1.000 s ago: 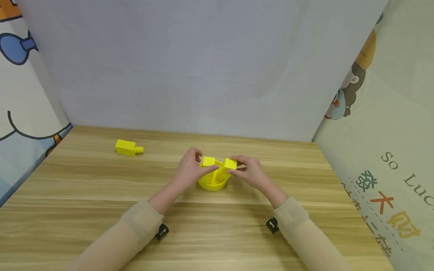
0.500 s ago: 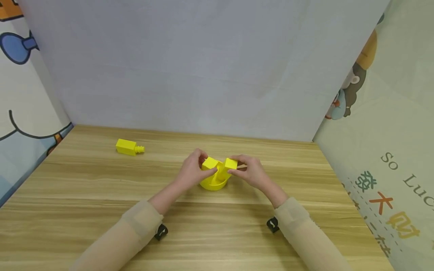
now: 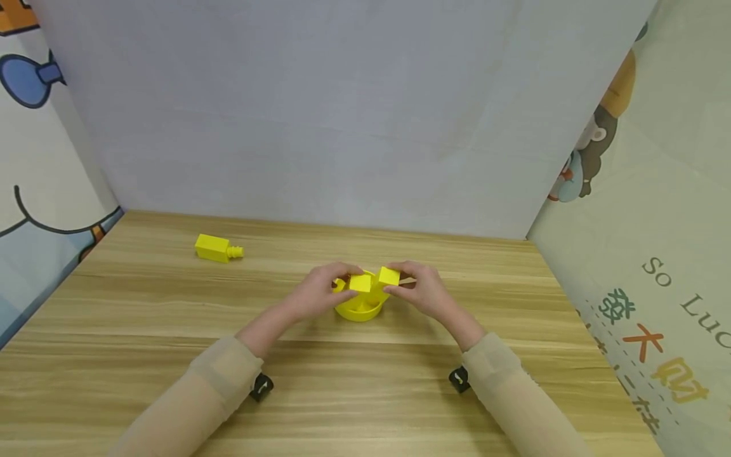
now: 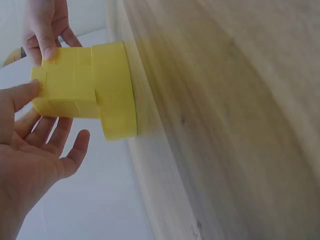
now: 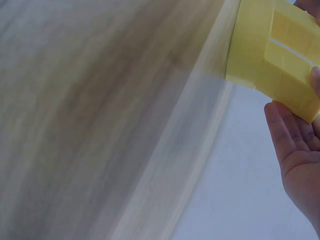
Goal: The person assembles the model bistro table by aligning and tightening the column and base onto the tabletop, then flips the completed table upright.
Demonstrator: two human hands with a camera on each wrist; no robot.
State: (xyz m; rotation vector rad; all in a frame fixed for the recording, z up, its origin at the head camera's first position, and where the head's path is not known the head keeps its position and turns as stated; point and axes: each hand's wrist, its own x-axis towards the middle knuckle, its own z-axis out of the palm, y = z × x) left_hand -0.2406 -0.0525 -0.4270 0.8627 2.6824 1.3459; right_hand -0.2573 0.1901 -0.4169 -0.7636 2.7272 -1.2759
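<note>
A round yellow dish [image 3: 358,315] stands on the table, with two square yellow blocks upright in it, side by side. My left hand [image 3: 316,293] grips the left block [image 3: 360,283] between thumb and fingers near its top. Thumb on one side and fingers on the other, my right hand [image 3: 424,289] pinches the right block [image 3: 389,277]. In the left wrist view the dish [image 4: 115,90] sits flat on the wood with the left block [image 4: 70,92] rising from it. A narrow slit separates the blocks in the right wrist view. The blocks' lower ends are hidden inside the dish.
Another yellow block with a ribbed, screw-like stub [image 3: 219,249] lies on its side at the back left of the wooden table [image 3: 365,393]. A pale cloth wall [image 3: 320,127] rises behind the table, and printed cloths hang at both sides.
The left block has turned in the dish and its top has shifted slightly right and nearer. My left hand has turned with its fingers moving rightward over it. The right hand has stayed put.
</note>
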